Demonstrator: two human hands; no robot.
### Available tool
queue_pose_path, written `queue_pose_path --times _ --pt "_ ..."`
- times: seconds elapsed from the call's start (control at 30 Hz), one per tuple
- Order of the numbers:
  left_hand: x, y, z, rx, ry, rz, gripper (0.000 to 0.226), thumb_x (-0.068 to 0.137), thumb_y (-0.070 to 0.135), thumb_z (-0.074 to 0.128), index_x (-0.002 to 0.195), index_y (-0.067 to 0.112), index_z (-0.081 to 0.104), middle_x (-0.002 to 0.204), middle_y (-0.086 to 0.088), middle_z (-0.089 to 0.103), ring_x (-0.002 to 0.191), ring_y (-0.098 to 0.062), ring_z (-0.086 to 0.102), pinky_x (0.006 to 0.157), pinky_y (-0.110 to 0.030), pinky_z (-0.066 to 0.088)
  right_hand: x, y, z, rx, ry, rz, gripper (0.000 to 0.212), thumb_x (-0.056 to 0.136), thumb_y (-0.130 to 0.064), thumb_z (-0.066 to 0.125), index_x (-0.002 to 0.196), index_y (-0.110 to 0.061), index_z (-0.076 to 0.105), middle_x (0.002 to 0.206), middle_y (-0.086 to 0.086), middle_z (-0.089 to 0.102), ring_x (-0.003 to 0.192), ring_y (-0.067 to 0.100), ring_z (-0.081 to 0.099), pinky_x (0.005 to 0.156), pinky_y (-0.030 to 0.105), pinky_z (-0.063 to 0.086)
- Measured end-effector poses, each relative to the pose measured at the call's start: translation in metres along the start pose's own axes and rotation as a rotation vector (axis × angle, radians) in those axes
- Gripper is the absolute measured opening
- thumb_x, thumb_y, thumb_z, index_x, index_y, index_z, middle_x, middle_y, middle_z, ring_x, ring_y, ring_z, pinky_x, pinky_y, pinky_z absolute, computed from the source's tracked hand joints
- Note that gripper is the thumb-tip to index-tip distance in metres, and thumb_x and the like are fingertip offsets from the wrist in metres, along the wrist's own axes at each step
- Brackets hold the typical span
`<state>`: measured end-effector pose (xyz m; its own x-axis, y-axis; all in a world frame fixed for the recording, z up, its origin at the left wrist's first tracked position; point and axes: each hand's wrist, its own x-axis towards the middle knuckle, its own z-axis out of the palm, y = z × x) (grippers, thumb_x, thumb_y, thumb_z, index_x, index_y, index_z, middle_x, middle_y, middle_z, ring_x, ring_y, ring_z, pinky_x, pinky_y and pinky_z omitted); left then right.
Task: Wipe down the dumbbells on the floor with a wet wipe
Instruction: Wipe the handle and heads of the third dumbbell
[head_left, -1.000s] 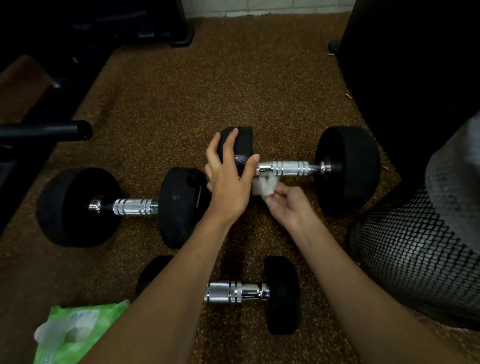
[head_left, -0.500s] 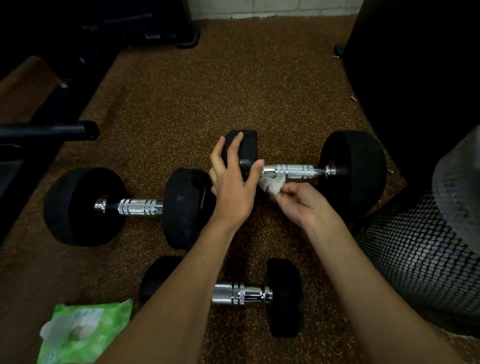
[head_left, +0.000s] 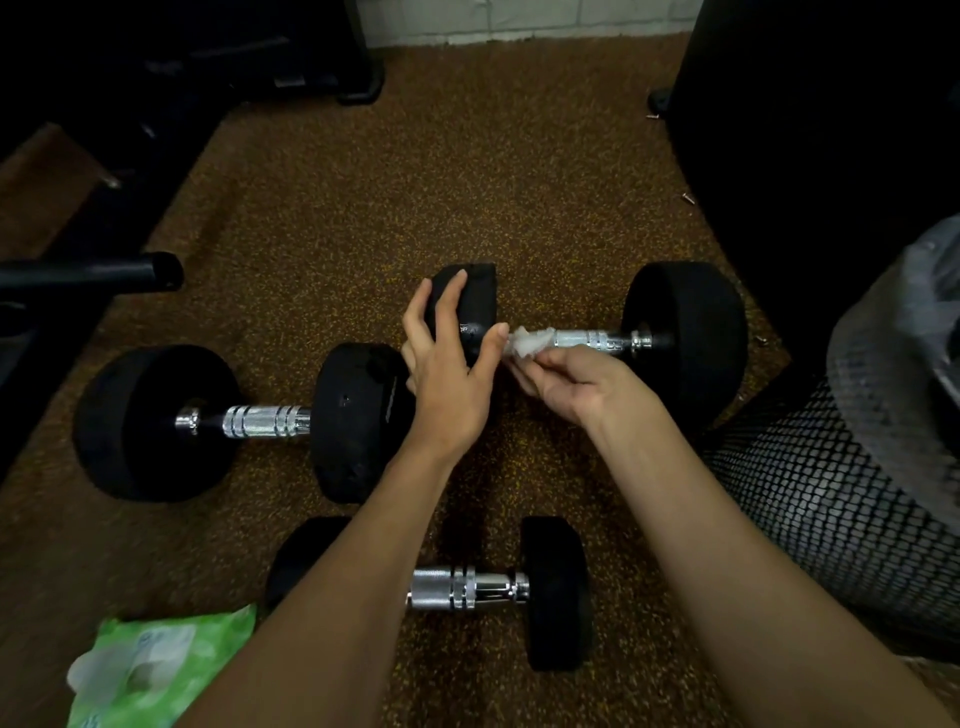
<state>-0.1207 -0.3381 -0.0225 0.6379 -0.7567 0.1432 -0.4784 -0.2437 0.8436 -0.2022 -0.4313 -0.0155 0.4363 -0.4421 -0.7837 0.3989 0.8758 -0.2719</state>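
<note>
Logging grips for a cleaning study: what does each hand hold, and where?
Right hand pinches a wet wipe against the far dumbbell's chrome handle; left hand steadies its left weight head.

Three dumbbells are lying on the floor (head_left: 467, 171): one left (head_left: 244, 422), one farther right (head_left: 623, 338), one nearest (head_left: 498, 590). A wipes packet (head_left: 150, 670), seemingly, is sitting near-left, and a mesh bin (head_left: 841, 499) is standing right.

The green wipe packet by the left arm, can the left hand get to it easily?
Probably yes. The green wipe packet lies on the floor just beside the left forearm with nothing on top of it. But the left hand is busy steadying the far dumbbell, so it would have to let go and pull back first.
</note>
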Motion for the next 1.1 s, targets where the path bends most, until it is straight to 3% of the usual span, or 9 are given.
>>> queue_pose_path --times 0.1,0.2,0.33,0.47,0.57,0.7,0.8,0.97,1.1 --pt "0.002 0.002 0.000 0.005 -0.004 -0.011 0.058 0.092 0.045 0.052 0.144 0.039 0.026 0.154 0.006 0.005 0.133 -0.014 0.014 0.104 -0.034 0.017 -0.010 -0.005 0.007 0.045 -0.061 -0.003 0.037 0.098 0.008 0.032 0.133 0.008 0.045 0.131 0.026 0.050 0.128 0.039 0.044 0.095 0.025 0.046" --pt "0.001 0.002 0.000 0.008 -0.006 -0.010 0.058 0.092 0.045 0.052 0.144 0.039 0.025 0.153 0.007 0.005 0.133 -0.013 0.013 0.104 -0.033 0.016 -0.016 -0.011 0.017 -0.083 -0.068 -0.232 0.031 0.094 0.010 0.040 0.123 0.009 0.052 0.114 0.025 0.060 0.107 0.032 0.061 0.063 0.031 0.057" --pt "0.000 0.002 0.000 0.001 -0.010 -0.009 0.058 0.093 0.043 0.052 0.144 0.039 0.025 0.153 0.009 0.004 0.131 -0.009 0.012 0.104 -0.034 0.015 -0.017 -0.015 0.004 -1.305 0.213 -1.137 0.019 0.093 -0.006 0.052 0.087 -0.011 0.069 0.076 0.000 0.064 0.061 0.005 0.055 0.056 0.011 0.042" --pt "0.001 0.002 -0.001 0.016 0.003 -0.004 0.058 0.093 0.043 0.051 0.145 0.038 0.026 0.154 0.007 0.006 0.135 -0.015 0.015 0.102 -0.030 0.015 0.018 0.014 -0.024 -2.110 0.060 -1.357 0.034 0.094 -0.012 0.051 0.127 -0.008 0.054 0.114 0.012 0.063 0.107 0.025 0.059 0.093 0.034 0.045" --pt "0.001 0.002 -0.001 0.013 0.009 0.000 0.057 0.093 0.044 0.051 0.144 0.039 0.026 0.154 0.006 0.006 0.136 -0.018 0.016 0.102 -0.030 0.015 0.022 0.021 -0.031 -2.134 0.034 -1.375 0.045 0.094 -0.013 0.050 0.138 -0.008 0.043 0.136 0.012 0.051 0.132 0.029 0.041 0.111 0.048 0.023" --pt "0.001 0.002 -0.001 0.014 -0.003 -0.013 0.058 0.093 0.043 0.051 0.145 0.038 0.025 0.154 0.005 0.005 0.134 -0.018 0.016 0.102 -0.032 0.017 0.010 -0.003 0.004 -2.035 0.049 -1.102 0.031 0.097 -0.027 0.042 0.106 -0.007 0.064 0.110 0.020 0.065 0.103 0.037 0.059 0.088 0.040 0.043" --pt "0.001 0.002 0.000 0.008 -0.002 -0.012 0.058 0.093 0.043 0.052 0.145 0.038 0.026 0.153 0.006 0.006 0.132 -0.016 0.017 0.102 -0.031 0.017 0.007 -0.012 0.029 -2.119 0.098 -0.825 0.032 0.095 -0.025 0.043 0.113 -0.004 0.059 0.119 0.023 0.058 0.108 0.041 0.055 0.084 0.040 0.045" --pt "0.003 0.001 0.001 0.009 0.013 -0.004 0.057 0.093 0.043 0.052 0.145 0.038 0.027 0.153 0.006 0.007 0.134 -0.016 0.017 0.102 -0.029 0.015 0.018 0.016 -0.004 -2.111 0.058 -1.344 0.025 0.093 -0.007 0.049 0.112 0.004 0.060 0.102 0.022 0.065 0.097 0.040 0.062 0.084 0.044 0.046" --pt "0.002 0.000 0.001 0.013 0.017 0.003 0.057 0.093 0.042 0.052 0.145 0.038 0.027 0.153 0.006 0.008 0.134 -0.015 0.017 0.102 -0.029 0.015 0.033 0.019 -0.036 -2.186 0.051 -1.426 0.044 0.088 -0.010 0.059 0.129 0.003 0.052 0.123 0.019 0.059 0.119 0.037 0.052 0.106 0.047 0.036"
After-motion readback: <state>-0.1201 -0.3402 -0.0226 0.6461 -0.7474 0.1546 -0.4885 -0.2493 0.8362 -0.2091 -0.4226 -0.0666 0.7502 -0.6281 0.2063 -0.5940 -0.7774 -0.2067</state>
